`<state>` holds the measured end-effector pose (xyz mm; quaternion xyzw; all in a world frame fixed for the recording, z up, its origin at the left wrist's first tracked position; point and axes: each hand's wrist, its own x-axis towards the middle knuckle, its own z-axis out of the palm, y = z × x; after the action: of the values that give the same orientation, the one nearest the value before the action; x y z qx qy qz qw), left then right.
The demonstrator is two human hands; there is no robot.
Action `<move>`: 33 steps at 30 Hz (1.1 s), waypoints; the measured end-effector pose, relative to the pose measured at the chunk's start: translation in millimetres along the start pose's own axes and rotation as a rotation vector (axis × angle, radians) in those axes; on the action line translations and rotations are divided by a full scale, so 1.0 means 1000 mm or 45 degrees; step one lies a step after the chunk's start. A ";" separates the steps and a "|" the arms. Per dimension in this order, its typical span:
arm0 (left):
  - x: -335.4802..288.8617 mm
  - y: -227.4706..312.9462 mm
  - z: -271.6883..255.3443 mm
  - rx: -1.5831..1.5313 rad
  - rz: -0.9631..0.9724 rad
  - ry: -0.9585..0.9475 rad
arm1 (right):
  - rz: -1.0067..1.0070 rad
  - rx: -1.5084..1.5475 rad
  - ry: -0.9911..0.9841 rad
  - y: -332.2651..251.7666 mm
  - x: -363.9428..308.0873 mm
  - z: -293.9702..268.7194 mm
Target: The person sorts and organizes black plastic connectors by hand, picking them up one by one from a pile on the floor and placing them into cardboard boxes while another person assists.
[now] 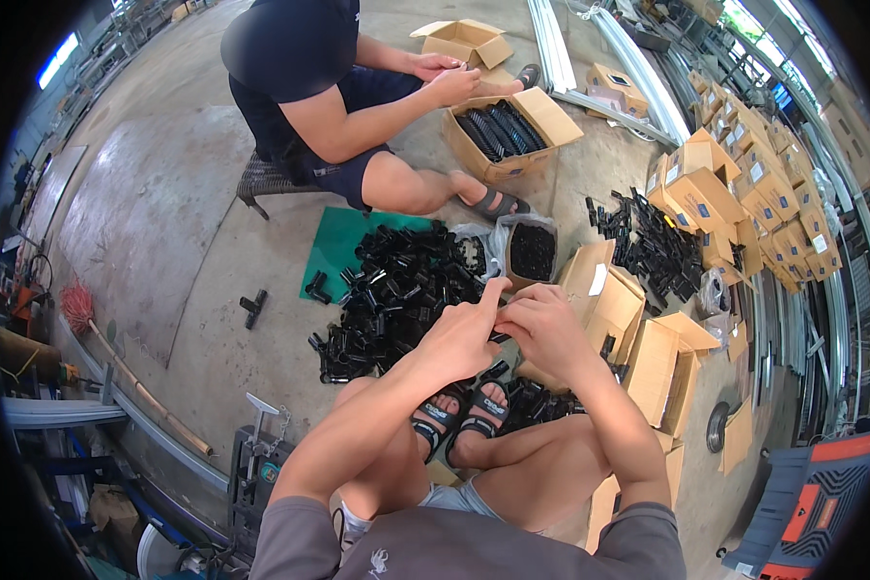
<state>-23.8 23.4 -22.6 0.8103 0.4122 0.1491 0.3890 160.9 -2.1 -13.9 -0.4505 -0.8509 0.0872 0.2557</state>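
My left hand (464, 333) and my right hand (543, 327) meet in front of me, above my knees. The fingers of both are closed around a small dark piece that they mostly hide, so its kind cannot be made out. My left index finger points upward beside it. Beyond my left hand spreads a heap of black T-shaped pipe fittings (396, 295), partly on a green sheet (331, 242). A small box of tiny black parts (532, 251) stands just past my fingertips. More black fittings (541, 411) lie below my right hand, beside my sandalled feet.
Opposite me a seated person (309, 106) handles something small near an open carton of black parts (501, 130). Open cartons (662, 372) stand at my right, with another black heap (648, 246) and stacked boxes (773, 193) beyond. A broom (135, 372) lies at left; a toolbox (812, 507) sits lower right.
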 end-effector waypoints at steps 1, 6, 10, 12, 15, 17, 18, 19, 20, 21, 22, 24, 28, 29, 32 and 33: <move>-0.001 0.000 -0.001 -0.009 -0.005 0.002 | -0.001 0.005 0.004 -0.001 0.000 0.000; -0.001 0.002 -0.003 -0.046 0.036 0.051 | 0.018 0.051 0.024 0.000 -0.002 -0.003; 0.003 0.001 -0.002 -0.060 0.075 0.074 | -0.039 0.000 0.042 0.002 -0.001 -0.001; 0.005 0.001 -0.002 -0.050 0.070 0.083 | -0.023 -0.034 0.106 0.003 -0.001 0.004; 0.005 -0.001 -0.003 -0.082 0.083 0.116 | -0.011 -0.079 0.175 0.002 -0.001 0.008; 0.005 -0.005 -0.001 -0.091 0.101 0.137 | -0.014 -0.086 0.197 0.001 -0.001 0.009; 0.005 -0.007 -0.001 -0.095 0.110 0.147 | -0.019 -0.079 0.200 0.001 0.000 0.009; 0.005 -0.007 -0.001 -0.093 0.081 0.120 | -0.023 -0.072 0.203 0.001 -0.001 0.009; 0.005 -0.007 -0.002 -0.090 0.054 0.093 | -0.027 -0.069 0.209 0.002 -0.002 0.009; 0.005 -0.007 -0.003 -0.086 0.027 0.066 | -0.031 -0.066 0.216 0.002 -0.003 0.010; 0.005 -0.006 -0.003 -0.089 0.018 0.062 | -0.034 -0.063 0.223 0.002 -0.004 0.010; 0.004 -0.004 -0.004 -0.097 0.004 0.049 | -0.030 -0.073 0.236 0.002 -0.005 0.011; 0.002 -0.004 -0.005 -0.101 0.025 0.080 | -0.011 -0.083 0.225 -0.001 -0.002 0.007; 0.002 -0.005 -0.005 -0.105 0.041 0.096 | 0.018 -0.044 0.219 -0.002 -0.002 0.006; 0.000 -0.011 -0.002 -0.149 0.139 0.238 | 0.133 0.091 0.272 -0.003 -0.003 0.005; 0.001 -0.011 -0.001 -0.170 0.181 0.300 | 0.189 0.147 0.339 -0.002 -0.004 0.006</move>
<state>-30.4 28.6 -30.5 0.7867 0.3855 0.2974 0.3795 157.8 -5.8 -19.8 -0.5042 -0.7674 0.0941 0.3846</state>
